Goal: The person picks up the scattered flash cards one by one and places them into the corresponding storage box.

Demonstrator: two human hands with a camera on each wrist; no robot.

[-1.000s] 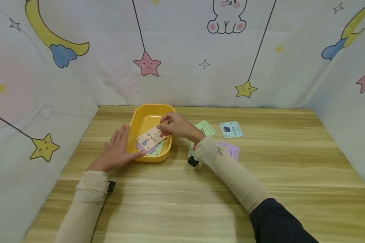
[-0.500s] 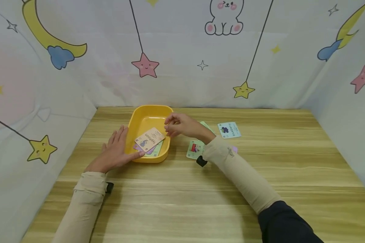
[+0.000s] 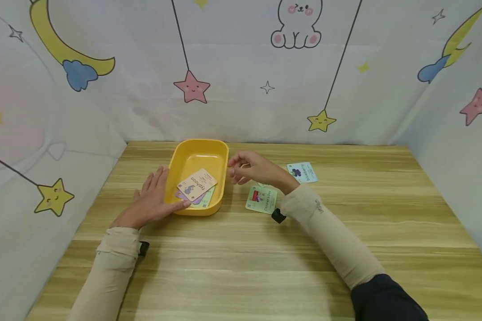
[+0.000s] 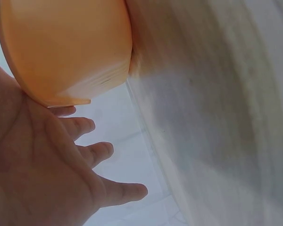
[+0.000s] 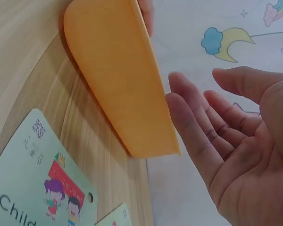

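Note:
The yellow tray (image 3: 196, 148) stands on the table with several cards inside. On top lies an orange "typhoon" card (image 3: 197, 184), over a purple card (image 3: 183, 196) and a green card (image 3: 206, 199). My left hand (image 3: 150, 200) rests along the tray's left side, fingers spread and thumb over the front rim. Just right of the tray, my right hand (image 3: 255, 169) is raised with loosely bent fingers and holds nothing. In the right wrist view its fingertips overlap the tray's edge. A green "Children's Day" card (image 3: 261, 199) lies on the table below that hand.
A light blue "blueberry" card (image 3: 302, 172) lies right of my right hand. Another green card (image 5: 117, 216) shows partly in the right wrist view. A cloth backdrop (image 3: 241, 111) printed with stars and moons stands behind the wooden table (image 3: 241, 276).
My right hand has let go of the typhoon card in the tray and drawn back to the right, past the rim. The "Children's Day" card is now uncovered. The left hand stays in place.

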